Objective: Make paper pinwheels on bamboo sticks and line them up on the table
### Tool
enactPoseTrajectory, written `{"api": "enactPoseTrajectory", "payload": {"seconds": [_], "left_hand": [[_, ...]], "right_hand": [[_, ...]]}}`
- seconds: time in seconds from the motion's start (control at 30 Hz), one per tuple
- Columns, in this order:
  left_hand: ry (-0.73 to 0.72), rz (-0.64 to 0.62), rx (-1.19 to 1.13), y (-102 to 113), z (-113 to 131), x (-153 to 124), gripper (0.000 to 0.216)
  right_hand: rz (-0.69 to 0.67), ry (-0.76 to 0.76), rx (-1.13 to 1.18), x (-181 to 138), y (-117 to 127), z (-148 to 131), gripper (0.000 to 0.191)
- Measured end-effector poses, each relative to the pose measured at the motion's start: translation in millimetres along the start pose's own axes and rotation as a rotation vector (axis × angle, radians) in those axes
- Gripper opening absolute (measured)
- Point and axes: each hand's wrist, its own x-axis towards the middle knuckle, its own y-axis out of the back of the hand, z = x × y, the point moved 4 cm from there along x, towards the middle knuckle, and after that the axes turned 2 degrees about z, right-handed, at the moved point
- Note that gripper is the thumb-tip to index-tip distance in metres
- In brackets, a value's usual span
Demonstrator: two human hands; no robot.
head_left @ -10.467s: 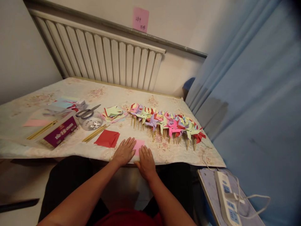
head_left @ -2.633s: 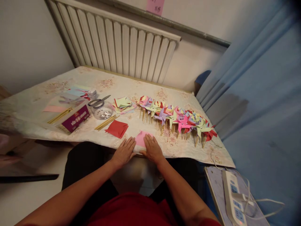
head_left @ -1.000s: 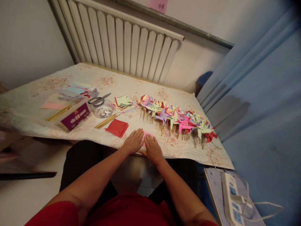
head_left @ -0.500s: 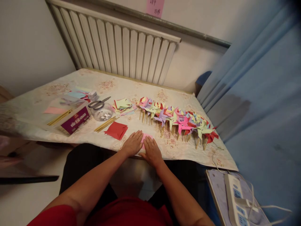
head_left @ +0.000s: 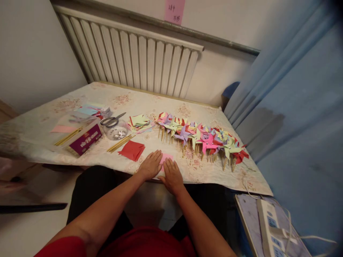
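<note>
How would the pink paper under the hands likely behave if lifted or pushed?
The pink paper looks thin and flat, so it would probably feel light and bend if lifted by a corner. Only the left hand and right hand appear to hold it down, so once uncovered it would likely slide across the tablecloth when pushed.

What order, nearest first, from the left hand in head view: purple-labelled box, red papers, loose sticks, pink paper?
1. Pink paper, at the left hand.
2. Red papers, to its left.
3. Loose sticks, farther left.
4. Purple-labelled box, farthest left.
</note>
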Motion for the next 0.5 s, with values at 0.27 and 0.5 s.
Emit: {"api": "enactPoseTrajectory", "payload": {"seconds": [0.27, 0.5], "left_hand": [[-0.002, -0.008, 0.009, 0.0, 0.2, 0.3, 0.053], [-0.004, -0.011, 0.007, -2.0, -0.7, -0.4, 0.053]], "right_hand": [[-0.003, -0.009, -0.013, -4.7, 1.2, -3.1, 0.072], [-0.002, -0.023, -0.013, -8.1, 0.5, -5.2, 0.073]]}}
